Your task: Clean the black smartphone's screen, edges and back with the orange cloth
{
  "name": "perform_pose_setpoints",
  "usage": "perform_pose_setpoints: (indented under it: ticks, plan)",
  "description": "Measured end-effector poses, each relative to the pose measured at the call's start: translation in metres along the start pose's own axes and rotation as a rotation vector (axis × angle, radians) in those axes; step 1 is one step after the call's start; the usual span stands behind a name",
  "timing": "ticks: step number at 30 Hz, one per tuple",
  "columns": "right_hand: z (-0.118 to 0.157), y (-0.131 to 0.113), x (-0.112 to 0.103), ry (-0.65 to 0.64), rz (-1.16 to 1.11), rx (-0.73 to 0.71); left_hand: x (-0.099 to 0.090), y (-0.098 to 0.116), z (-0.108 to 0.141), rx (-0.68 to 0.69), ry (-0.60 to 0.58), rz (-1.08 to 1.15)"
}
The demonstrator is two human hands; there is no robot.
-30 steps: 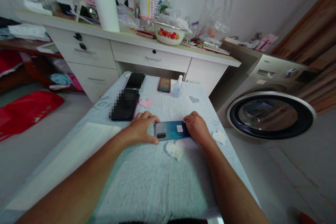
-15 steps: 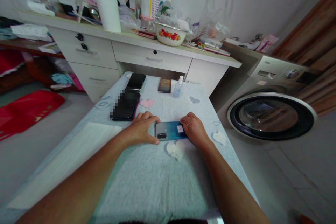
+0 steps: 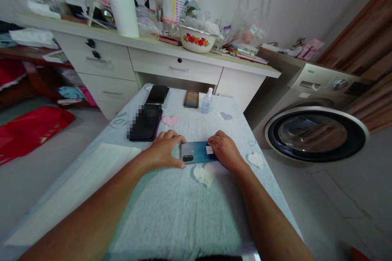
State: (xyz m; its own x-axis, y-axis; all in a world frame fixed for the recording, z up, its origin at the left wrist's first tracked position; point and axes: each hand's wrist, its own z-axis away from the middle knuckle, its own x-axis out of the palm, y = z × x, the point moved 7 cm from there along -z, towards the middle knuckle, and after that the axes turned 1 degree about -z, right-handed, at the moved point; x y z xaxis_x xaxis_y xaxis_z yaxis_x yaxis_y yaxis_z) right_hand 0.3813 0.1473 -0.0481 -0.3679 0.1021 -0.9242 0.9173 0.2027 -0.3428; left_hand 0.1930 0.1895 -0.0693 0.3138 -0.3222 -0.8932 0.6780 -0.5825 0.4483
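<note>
A smartphone (image 3: 197, 153) with a silver-to-blue back lies face down across the cloth-covered table, its dark camera block at the lower left corner. My left hand (image 3: 165, 149) grips its left end, thumb at the near edge and fingers at the far edge. Curled over the right end is my right hand (image 3: 225, 149), its fingertips bent together at the top of a small white sticker (image 3: 209, 150). Part of the phone's right end is hidden under that hand.
Two dark tablet-like devices, one a black device (image 3: 157, 94), lie left of my hands. A spray bottle (image 3: 207, 101) and a blurred brown item (image 3: 191, 99) stand farther back. A pale strip (image 3: 76, 191) lies at left; a washing machine (image 3: 315, 126) is at right.
My right fingertips have shifted slightly left and down, nearer the sticker. My left hand stays around the phone's left end. The view has shifted a little.
</note>
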Motion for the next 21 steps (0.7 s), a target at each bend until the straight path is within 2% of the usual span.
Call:
perform_pose_setpoints:
  ticks: [6, 10, 14, 21]
  plan:
    - [0.001, 0.023, -0.011, 0.008, 0.045, 0.126, -0.002, 0.003, 0.001, -0.003, -0.007, -0.005]
    - [0.002, 0.029, -0.013, 0.017, 0.042, 0.156, -0.002, 0.004, 0.001, -0.013, -0.009, -0.010]
    - [0.002, 0.024, -0.011, -0.006, 0.033, 0.124, -0.002, 0.003, 0.001, -0.020, -0.010, -0.004]
    - [0.006, 0.004, -0.008, -0.041, -0.080, -0.020, -0.003, 0.003, 0.001, -0.030, -0.015, -0.002]
